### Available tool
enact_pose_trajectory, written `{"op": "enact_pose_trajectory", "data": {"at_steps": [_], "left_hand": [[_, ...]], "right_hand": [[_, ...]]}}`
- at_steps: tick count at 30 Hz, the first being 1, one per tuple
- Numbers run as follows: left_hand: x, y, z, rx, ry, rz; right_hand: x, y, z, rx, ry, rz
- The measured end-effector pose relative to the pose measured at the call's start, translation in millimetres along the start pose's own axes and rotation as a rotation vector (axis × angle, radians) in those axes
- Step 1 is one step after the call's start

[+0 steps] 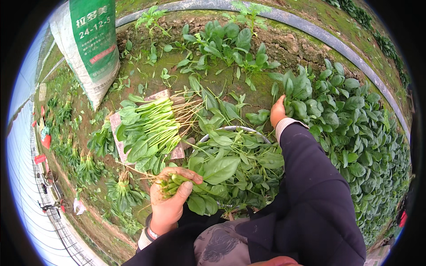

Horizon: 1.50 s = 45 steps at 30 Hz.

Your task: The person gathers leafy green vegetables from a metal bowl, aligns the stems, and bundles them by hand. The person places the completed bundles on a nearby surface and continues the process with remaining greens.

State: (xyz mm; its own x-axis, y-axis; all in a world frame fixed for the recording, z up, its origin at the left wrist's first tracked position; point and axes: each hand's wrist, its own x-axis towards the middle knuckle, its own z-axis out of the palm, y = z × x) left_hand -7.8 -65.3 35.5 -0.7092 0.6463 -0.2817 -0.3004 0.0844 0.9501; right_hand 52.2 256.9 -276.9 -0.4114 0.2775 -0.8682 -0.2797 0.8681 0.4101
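Observation:
My left hand (173, 196) is closed around a bunch of spinach-like leafy greens (171, 183), stems in the palm, thin roots to the left and broad leaves to the right. Further out, my right hand (278, 111) reaches to the edge of the growing leafy plants (299, 89); its fingers are partly hidden by leaves, so its hold cannot be told. Between my arms, a round container (233, 128) is heaped with loose leaves. Left of it, a pile of pulled greens (153, 126) lies on a flat reddish board (116, 133), roots pointing right.
A green-and-white sack (91, 50) stands at the upper left. Tied bunches of greens (123, 193) lie on the soil to the left. A dark hose or pipe (299, 20) curves across the far side. Dense plants (366, 159) fill the right. Clear sheeting and a bicycle show far left.

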Motion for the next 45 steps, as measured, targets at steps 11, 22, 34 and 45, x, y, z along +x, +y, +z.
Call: {"op": "enact_pose_trajectory", "data": {"at_steps": [11,22,34,45], "left_hand": [[1,-2,1,-0.01,0.046,-0.094],[-3,-3,6,0.019,-0.001,-0.121],[-19,-5,17,0.012,-0.041,-0.078],[-42,2,29,0.033,-0.091,0.049]], "right_hand": [[27,-39,34,-0.2,0.235,0.274],[31,-32,52,0.221,0.212,0.206],[-20,-18,10,0.298,0.251,0.179],[-195,112,-50,1.986,0.918,-0.386]]}}
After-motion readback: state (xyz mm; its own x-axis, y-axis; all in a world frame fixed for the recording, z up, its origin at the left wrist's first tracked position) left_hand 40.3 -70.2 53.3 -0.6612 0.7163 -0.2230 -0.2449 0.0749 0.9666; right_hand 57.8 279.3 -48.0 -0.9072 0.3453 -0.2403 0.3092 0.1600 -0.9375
